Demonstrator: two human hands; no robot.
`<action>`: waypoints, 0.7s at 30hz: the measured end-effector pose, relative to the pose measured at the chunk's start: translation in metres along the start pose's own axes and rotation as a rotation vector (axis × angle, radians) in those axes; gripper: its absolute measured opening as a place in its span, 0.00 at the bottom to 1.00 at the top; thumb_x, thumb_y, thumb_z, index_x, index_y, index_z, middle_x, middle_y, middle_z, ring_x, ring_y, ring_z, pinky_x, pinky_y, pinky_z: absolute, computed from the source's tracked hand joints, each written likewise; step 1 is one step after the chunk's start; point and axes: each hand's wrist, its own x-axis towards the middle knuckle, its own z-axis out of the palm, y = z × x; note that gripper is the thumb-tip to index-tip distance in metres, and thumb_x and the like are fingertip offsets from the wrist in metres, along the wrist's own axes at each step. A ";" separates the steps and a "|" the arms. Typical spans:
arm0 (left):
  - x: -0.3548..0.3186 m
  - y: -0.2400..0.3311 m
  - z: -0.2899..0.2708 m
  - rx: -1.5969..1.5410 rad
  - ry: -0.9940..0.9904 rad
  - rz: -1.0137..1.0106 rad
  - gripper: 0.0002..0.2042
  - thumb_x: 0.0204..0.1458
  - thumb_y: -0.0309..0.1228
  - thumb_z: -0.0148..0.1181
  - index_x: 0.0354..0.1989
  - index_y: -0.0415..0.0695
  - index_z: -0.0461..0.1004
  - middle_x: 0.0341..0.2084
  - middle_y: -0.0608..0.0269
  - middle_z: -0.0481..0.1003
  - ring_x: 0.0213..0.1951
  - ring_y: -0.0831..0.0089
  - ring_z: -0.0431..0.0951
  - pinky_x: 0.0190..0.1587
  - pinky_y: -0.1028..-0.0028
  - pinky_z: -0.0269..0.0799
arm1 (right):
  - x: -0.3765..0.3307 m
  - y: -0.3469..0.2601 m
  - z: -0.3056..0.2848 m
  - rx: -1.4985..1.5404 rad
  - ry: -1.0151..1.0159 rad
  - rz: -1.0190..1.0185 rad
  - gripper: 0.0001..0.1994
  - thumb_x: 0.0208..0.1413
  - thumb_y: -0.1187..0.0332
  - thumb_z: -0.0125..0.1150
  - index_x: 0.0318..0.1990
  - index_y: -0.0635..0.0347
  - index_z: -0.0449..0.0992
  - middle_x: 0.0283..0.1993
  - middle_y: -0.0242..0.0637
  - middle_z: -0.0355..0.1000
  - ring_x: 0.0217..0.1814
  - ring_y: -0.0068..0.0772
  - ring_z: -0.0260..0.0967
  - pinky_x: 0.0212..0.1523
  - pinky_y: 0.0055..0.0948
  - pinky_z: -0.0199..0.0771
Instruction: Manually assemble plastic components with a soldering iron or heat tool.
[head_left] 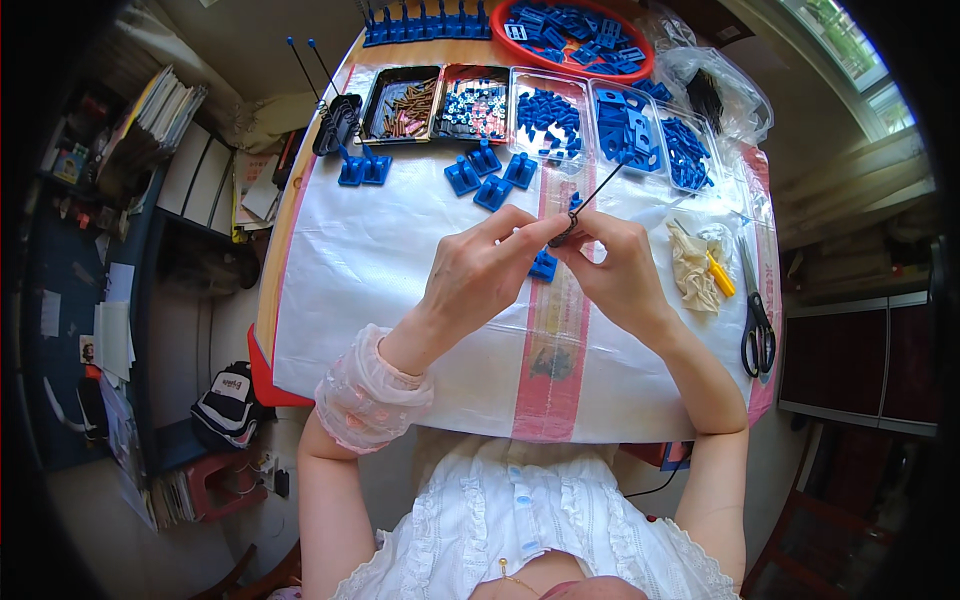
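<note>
Left hand (472, 272) and right hand (618, 272) raised together, fingertips meeting in a pinch above the white plastic sheet (380, 250). Forearms converging from below, wrists bent, remaining fingers curled.

Bright daylight from window (850, 60) upper right, sharp centre, dark bent fisheye rim

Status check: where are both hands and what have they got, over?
Left hand and right hand pinched together on a thin black rod. Small blue part on the sheet beneath. Scissors off right, clear.
</note>
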 end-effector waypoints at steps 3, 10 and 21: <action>-0.001 0.004 0.000 -0.095 0.018 -0.140 0.20 0.50 0.16 0.63 0.53 0.46 0.75 0.33 0.63 0.79 0.24 0.75 0.76 0.23 0.77 0.71 | 0.000 0.000 0.001 0.012 -0.005 0.008 0.07 0.48 0.81 0.63 0.37 0.68 0.77 0.32 0.47 0.77 0.34 0.45 0.78 0.36 0.35 0.75; -0.005 -0.016 -0.011 -0.181 -0.299 -0.434 0.20 0.48 0.20 0.65 0.52 0.44 0.75 0.43 0.63 0.75 0.33 0.77 0.73 0.29 0.79 0.71 | -0.001 0.000 -0.002 0.014 -0.012 0.016 0.07 0.47 0.81 0.64 0.35 0.68 0.76 0.31 0.47 0.77 0.33 0.45 0.78 0.35 0.35 0.74; -0.018 -0.017 0.010 -0.088 -0.326 -0.553 0.15 0.41 0.31 0.76 0.40 0.46 0.84 0.31 0.64 0.74 0.27 0.72 0.72 0.33 0.73 0.71 | -0.002 -0.003 -0.001 -0.041 -0.010 0.039 0.15 0.48 0.82 0.64 0.46 0.64 0.78 0.31 0.42 0.78 0.34 0.36 0.79 0.36 0.30 0.75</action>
